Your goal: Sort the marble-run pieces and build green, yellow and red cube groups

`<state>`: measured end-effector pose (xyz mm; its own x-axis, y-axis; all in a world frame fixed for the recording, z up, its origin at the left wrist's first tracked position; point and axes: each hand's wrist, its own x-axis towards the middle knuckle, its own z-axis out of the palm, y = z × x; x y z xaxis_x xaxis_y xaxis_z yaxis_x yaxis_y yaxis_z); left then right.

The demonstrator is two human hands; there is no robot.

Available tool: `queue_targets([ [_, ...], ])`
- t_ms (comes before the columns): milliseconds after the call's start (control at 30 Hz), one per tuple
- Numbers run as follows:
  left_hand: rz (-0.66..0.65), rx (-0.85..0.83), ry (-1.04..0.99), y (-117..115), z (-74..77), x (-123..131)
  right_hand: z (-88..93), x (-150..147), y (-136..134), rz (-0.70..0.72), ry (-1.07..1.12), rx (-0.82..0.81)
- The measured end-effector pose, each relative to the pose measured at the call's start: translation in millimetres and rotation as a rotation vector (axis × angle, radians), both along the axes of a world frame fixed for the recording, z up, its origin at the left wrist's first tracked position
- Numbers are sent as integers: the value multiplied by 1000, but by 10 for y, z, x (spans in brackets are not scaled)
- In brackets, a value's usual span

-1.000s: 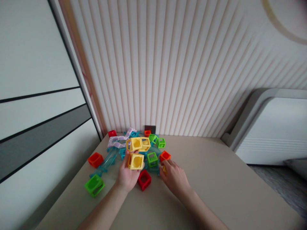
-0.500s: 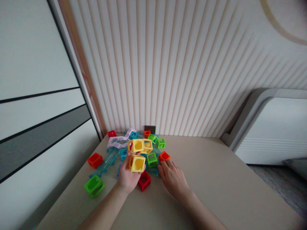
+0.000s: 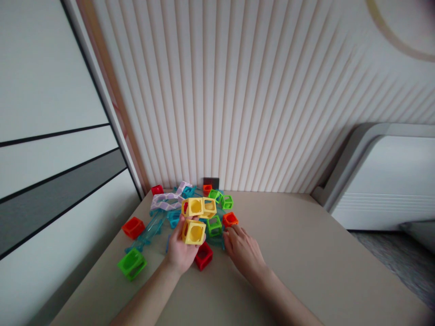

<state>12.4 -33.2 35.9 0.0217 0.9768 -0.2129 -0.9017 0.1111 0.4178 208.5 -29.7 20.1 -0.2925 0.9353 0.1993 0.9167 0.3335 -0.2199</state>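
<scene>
Holding yellow cubes a little above the counter (image 3: 288, 235), the left hand (image 3: 181, 251) has its grip closed on them. One lower yellow cube (image 3: 194, 232) sits at the fingers, and behind it, farther from the person, is the upper yellow pair (image 3: 199, 207), two cubes side by side. The long axis of this pair runs from left to right, roughly parallel with the far edge of the counter. Whether the lower cube is joined with the pair, I cannot tell.

The right hand (image 3: 245, 249) is lower, near the counter surface, with its fingers bent down. Its grip is hidden under the knuckles, so I cannot tell if it is closed on something. Seen from this hand, the yellow cubes lie to the left and slightly toward the far edge, and a gap separates the two hands. This gap seems to me the most important relation.

Just beyond the right fingertips, toward the far edge, is an orange cube (image 3: 230, 219); it is clearly nearer to the right hand than to the left. A green cube (image 3: 214, 226) rests between the hands, farther back, and a red cube (image 3: 204, 256) is just beside the left hand, on its right.
</scene>
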Motion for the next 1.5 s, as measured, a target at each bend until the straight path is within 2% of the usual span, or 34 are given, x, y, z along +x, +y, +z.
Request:
queue_targets([
  [267,-5,-36,-8,-3,-16,-14,-25,2,7,-19,55,6],
  [667,51,-166,9,-38,181,60,-27,27,7,-21,54,-22],
  [833,47,-158,23,-53,196,64,-30,41,2,-36,74,54],
  [967,11,-127,23,-47,151,40,-5,89,13,-60,96,139],
  [1067,-53,-76,36,-32,66,19,38,131,22,-21,165,277],
  [1233,-219,119,116,-38,-70,4,71,140,-24,221,351,515],
  [1367,-448,251,269,-99,-72,-11,31,138,-70,398,424,599],
  [1500,-628,342,369,-144,-68,-22,-15,180,-66,498,493,642],
])
